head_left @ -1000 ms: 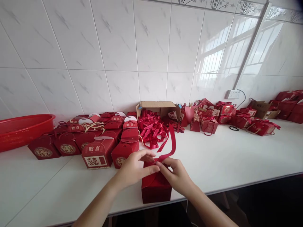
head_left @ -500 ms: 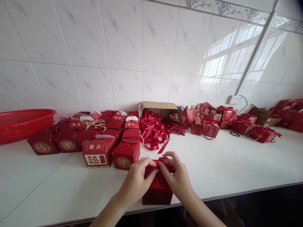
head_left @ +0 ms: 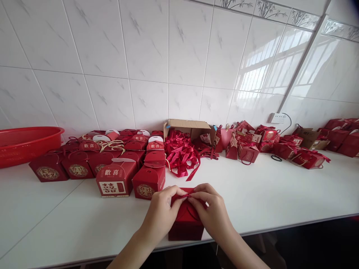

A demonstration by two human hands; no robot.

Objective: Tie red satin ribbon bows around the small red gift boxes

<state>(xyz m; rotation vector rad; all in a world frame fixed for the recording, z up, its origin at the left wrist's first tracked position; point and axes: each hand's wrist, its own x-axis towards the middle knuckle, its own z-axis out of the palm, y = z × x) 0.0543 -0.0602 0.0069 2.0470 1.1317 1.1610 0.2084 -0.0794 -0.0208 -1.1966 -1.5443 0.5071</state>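
A dark red gift box (head_left: 186, 228) stands at the table's front edge, between my two hands. On its top, a red ribbon (head_left: 187, 195) is pinched from both sides. My left hand (head_left: 165, 207) is closed, thumb and forefinger gripping the ribbon from the left. From the right, my right hand (head_left: 210, 205) pinches it with thumb and fingertips close to the left ones. The fingers partly cover the ribbon and the box's upper flaps. Just left of my hands sits another red gift box (head_left: 148, 183) with a gold round emblem.
Several red boxes (head_left: 114, 178) fill the left side, by a red plastic basin (head_left: 28, 145). Behind my hands, a pile of loose red ribbons (head_left: 181, 153) spills from a cardboard carton (head_left: 187, 124). More tied boxes (head_left: 308, 158) stand at right, near a black ring (head_left: 276, 158).
The ribbon loops that stood up between my fingers are now drawn down flatter. My right fingers have come from spread to pinched together, close to the left fingertips.
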